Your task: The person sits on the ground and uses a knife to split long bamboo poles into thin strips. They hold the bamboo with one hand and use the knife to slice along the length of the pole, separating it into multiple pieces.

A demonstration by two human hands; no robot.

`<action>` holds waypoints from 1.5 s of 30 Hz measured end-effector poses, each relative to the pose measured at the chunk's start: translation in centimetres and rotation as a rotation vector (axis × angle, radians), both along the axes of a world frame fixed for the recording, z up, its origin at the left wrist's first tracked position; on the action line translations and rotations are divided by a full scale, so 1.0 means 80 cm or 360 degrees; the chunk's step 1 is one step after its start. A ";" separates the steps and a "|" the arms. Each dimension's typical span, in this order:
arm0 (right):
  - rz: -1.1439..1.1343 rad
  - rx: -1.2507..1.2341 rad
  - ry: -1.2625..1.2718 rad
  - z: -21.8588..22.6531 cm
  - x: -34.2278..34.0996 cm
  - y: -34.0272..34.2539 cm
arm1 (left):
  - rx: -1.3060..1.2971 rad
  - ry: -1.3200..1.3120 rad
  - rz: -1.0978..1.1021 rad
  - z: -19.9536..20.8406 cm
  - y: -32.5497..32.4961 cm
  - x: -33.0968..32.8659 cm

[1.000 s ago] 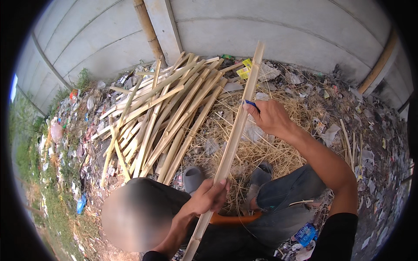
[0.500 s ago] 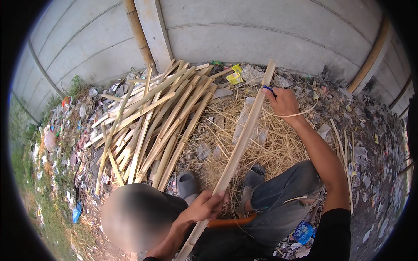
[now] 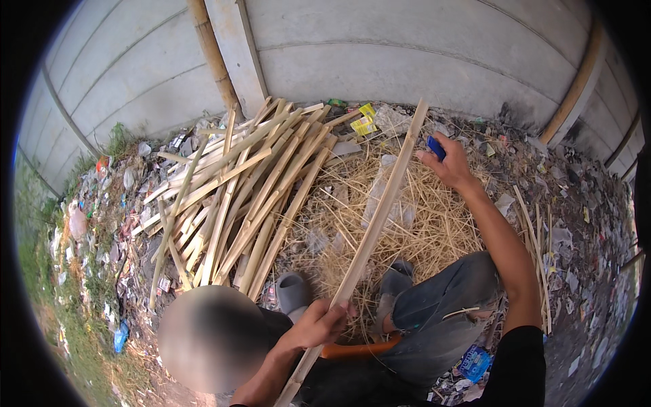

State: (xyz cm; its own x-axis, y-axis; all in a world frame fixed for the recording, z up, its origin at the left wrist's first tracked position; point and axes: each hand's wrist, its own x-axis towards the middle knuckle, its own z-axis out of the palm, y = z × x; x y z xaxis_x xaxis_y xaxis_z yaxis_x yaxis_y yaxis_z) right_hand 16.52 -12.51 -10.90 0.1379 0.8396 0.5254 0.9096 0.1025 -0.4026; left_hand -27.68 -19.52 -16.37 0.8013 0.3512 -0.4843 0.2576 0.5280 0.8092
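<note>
My left hand (image 3: 317, 327) is closed around the near end of a long pale bamboo strip (image 3: 369, 237). The strip runs away from me over my knees toward the wall. My right hand (image 3: 449, 165) is stretched out next to the strip's far end and grips a small blue-handled tool (image 3: 436, 147). The tool's tip is hidden behind my fingers, so I cannot tell whether it touches the strip. I sit with grey slippers (image 3: 293, 293) on a bed of dry straw-like shavings (image 3: 434, 227).
A heap of split bamboo strips (image 3: 251, 190) lies left of the shavings. A grey concrete wall (image 3: 380, 54) stands behind, with a bamboo pole (image 3: 210, 57) leaning on it. An orange handle (image 3: 356, 351) rests on my lap. Litter covers the ground.
My right hand with the blue tool has slid farther along the strip toward its far end. My left hand has kept its hold on the near end.
</note>
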 end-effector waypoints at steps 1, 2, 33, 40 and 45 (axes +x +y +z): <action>-0.0002 0.0053 0.0061 0.003 -0.007 0.000 | -0.0004 -0.0010 0.0000 0.001 0.001 -0.001; -0.0005 0.0106 0.0122 0.007 -0.016 0.000 | -0.0007 -0.0020 -0.0001 0.001 0.001 -0.001; -0.0789 0.0461 0.0296 -0.003 0.028 0.011 | 0.1091 0.0340 0.0059 -0.005 -0.005 0.009; 0.0070 -0.0681 0.1352 0.002 -0.056 0.007 | 0.1102 0.0298 0.0287 -0.002 -0.007 0.013; 0.0409 -0.0936 0.1462 -0.006 -0.098 0.016 | 0.1253 0.0262 0.0418 -0.012 -0.003 0.023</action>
State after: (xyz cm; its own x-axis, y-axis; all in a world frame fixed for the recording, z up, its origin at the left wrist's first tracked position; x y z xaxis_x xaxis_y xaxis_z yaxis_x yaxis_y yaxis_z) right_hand 8.69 -11.20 -11.40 0.0560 0.9830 -0.1747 0.2215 -0.1828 -0.9579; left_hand -25.87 -19.77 -17.32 0.5871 0.8000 -0.1236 0.3522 -0.1150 0.9288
